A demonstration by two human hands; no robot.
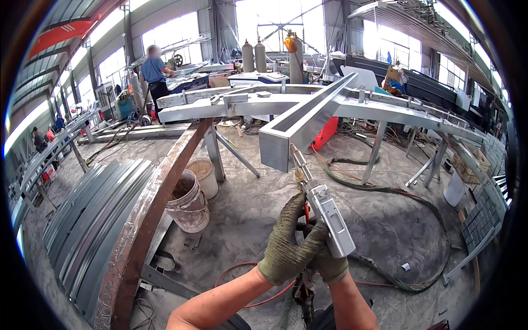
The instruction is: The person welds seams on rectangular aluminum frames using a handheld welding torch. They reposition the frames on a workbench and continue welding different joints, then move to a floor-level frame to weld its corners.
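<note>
In front of me is a silver handheld welding gun (331,215) with a thin brass-coloured nozzle, pointing up and away. My right hand (328,261), in a green work glove, is closed around its grip, partly hidden behind the body. Also gloved, my left hand (286,242) is closed at the gun's left side, its fingers up near the front. The nozzle tip lies at the near right corner of a hollow rectangular metal frame (276,153); I cannot tell whether it touches. This frame rests across long silver metal beams (256,105).
A rusty brown beam (159,220) runs along the left, beside two dirty buckets (188,212). Stacked metal strips (99,214) lie further left. Hoses (434,220) curve over the floor at right. Gas cylinders (248,58) and a person in blue (153,71) are at the back.
</note>
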